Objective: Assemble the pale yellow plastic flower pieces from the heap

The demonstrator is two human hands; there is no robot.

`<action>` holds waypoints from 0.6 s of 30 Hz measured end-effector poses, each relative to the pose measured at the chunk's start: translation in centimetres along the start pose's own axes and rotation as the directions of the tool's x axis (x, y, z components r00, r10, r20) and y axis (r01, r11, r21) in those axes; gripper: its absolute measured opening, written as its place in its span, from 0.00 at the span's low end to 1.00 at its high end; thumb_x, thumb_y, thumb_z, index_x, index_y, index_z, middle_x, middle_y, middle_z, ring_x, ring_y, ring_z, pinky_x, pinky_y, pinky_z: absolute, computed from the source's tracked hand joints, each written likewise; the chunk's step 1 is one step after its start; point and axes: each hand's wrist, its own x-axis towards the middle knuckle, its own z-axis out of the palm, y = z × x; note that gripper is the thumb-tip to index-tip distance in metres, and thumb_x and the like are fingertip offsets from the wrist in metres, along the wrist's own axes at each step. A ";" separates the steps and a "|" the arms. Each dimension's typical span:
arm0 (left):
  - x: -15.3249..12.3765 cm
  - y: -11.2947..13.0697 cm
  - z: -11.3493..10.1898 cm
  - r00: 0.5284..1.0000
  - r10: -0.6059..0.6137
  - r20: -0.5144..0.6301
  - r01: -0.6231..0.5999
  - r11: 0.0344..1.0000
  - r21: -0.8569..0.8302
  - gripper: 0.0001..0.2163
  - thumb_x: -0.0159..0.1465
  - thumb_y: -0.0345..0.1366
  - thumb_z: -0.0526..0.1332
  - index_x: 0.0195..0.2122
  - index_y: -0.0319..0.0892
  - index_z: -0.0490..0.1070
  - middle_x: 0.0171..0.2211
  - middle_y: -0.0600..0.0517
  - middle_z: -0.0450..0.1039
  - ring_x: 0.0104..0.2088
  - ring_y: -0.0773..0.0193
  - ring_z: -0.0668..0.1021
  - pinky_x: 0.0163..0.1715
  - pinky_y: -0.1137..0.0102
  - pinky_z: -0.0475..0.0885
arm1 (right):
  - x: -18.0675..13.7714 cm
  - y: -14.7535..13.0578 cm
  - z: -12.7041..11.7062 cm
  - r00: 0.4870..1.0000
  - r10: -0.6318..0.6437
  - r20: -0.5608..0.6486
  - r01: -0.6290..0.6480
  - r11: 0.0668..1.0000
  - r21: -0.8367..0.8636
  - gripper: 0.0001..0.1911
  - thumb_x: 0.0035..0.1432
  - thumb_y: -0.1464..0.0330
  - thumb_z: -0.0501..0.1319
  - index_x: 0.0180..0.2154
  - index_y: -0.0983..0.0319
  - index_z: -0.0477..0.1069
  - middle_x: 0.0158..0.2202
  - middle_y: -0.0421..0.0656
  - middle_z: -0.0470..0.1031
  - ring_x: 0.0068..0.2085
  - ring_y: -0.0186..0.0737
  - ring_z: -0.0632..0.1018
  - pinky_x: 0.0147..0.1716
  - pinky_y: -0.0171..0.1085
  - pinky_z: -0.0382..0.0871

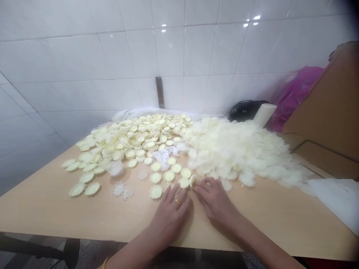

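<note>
My left hand (170,211) and my right hand (213,198) rest side by side on the wooden table (42,209), fingertips meeting at a small cream toothed disc (192,181). The left hand wears a gold ring and its fingers lie flat beside the disc. The right hand's fingers are curled, pinching that disc. Just beyond the fingers lie several loose cream discs (169,175). A wide heap of cream discs (140,136) spreads at the back left. A fluffy pile of thin white frilled pieces (241,149) lies at the back right.
A white tiled wall rises behind the table. A black rounded object (243,109), a white cylinder (264,114) and a pink plastic bag (297,91) stand at the back right. A brown cardboard box (328,108) stands at the right. White cloth (336,198) lies near the right edge.
</note>
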 end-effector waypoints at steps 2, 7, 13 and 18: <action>-0.7 -1.4 -0.3 0.999 -0.028 -0.034 0.030 0.998 0.051 0.14 0.58 0.25 0.51 0.44 0.38 0.66 0.46 0.42 0.67 0.53 0.49 0.62 0.49 0.51 0.61 | 1.2 -0.9 0.3 0.998 -0.058 -0.003 0.059 0.998 0.039 0.13 0.56 0.76 0.50 0.39 0.60 0.69 0.39 0.46 0.72 0.41 0.45 0.65 0.39 0.44 0.57; -1.1 -4.5 -1.2 0.989 -0.119 -0.089 0.127 0.988 0.090 0.12 0.57 0.25 0.52 0.42 0.36 0.67 0.44 0.40 0.67 0.52 0.49 0.63 0.47 0.53 0.63 | 4.7 -1.7 0.4 0.987 -0.156 -0.047 0.161 0.974 0.160 0.11 0.56 0.75 0.52 0.39 0.60 0.69 0.40 0.46 0.72 0.42 0.44 0.66 0.39 0.44 0.59; 1.7 -3.2 -1.6 0.986 -0.131 -0.106 0.134 0.991 0.020 0.12 0.59 0.29 0.52 0.43 0.38 0.66 0.45 0.42 0.68 0.52 0.51 0.64 0.49 0.53 0.61 | 7.2 2.3 -0.5 0.961 0.043 -0.274 0.032 0.965 0.262 0.11 0.56 0.76 0.50 0.36 0.63 0.69 0.33 0.45 0.72 0.38 0.41 0.68 0.37 0.42 0.61; 5.2 -0.3 0.4 0.997 -0.054 0.057 0.052 0.998 0.032 0.16 0.60 0.29 0.50 0.49 0.40 0.62 0.51 0.44 0.64 0.55 0.51 0.61 0.52 0.51 0.55 | 6.4 4.6 0.5 0.923 0.041 -0.381 -0.002 0.995 0.102 0.10 0.55 0.76 0.50 0.34 0.64 0.69 0.30 0.45 0.70 0.35 0.41 0.66 0.36 0.41 0.59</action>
